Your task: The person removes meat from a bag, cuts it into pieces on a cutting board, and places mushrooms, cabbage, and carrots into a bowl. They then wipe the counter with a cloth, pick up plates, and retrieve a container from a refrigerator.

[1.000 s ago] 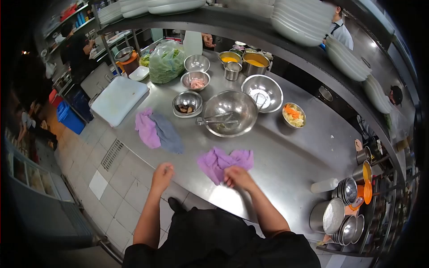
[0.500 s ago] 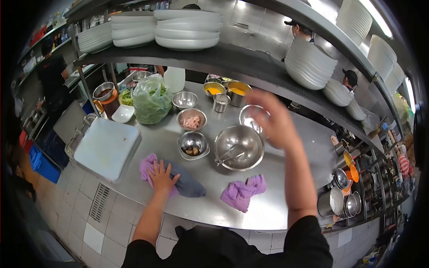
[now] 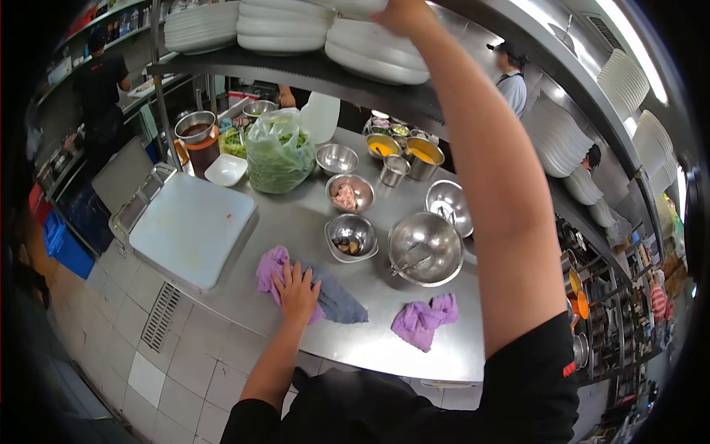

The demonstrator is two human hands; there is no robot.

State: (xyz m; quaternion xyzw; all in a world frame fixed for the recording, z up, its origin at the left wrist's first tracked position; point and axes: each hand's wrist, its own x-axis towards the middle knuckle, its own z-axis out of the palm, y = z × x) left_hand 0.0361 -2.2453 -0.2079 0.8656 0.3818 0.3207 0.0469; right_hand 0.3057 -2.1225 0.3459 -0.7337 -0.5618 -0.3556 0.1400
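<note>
My left hand (image 3: 297, 292) lies with fingers spread on a purple cloth (image 3: 272, 268) and a grey cloth (image 3: 339, 297) near the counter's front edge. Raised to the shelf, my right hand (image 3: 403, 15) is blurred beside the stacked white bowls (image 3: 376, 53); its fingers are partly cut off by the frame's top. Below it on the steel counter are a large metal bowl (image 3: 436, 259) with a utensil inside, a bowl with dark pieces (image 3: 351, 238) and a bowl of pink meat (image 3: 349, 194). Another purple cloth (image 3: 425, 322) lies crumpled at the front.
A white cutting board (image 3: 191, 233) is at the left, a green-filled plastic bag (image 3: 279, 152) behind it. Pots of yellow liquid (image 3: 425, 153) stand at the back. The shelf edge (image 3: 296, 76) crosses above the counter. One person (image 3: 100, 89) stands far left, others behind the shelf.
My right hand has risen from above the metal bowls to the stacked bowls on the shelf. The view has shifted, so the counter items appear further right. My left hand stays on the cloths.
</note>
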